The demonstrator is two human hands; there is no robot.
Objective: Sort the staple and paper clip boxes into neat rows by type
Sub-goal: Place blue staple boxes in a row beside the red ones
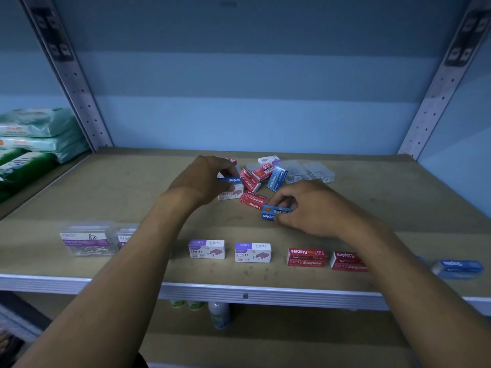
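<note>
Both hands, left hand (204, 179) and right hand (308, 208), pinch blue staple boxes over the tan shelf (106, 187).

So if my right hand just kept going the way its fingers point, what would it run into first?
Your right hand, gripping a blue staples box, points left. Going on, it would probably first meet the red staples box just beside it, though depth is hard to judge.

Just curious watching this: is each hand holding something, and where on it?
Yes. The left hand pinches a blue staples box by one end. The right hand holds another blue staples box, its grip on the box's right end.
</note>
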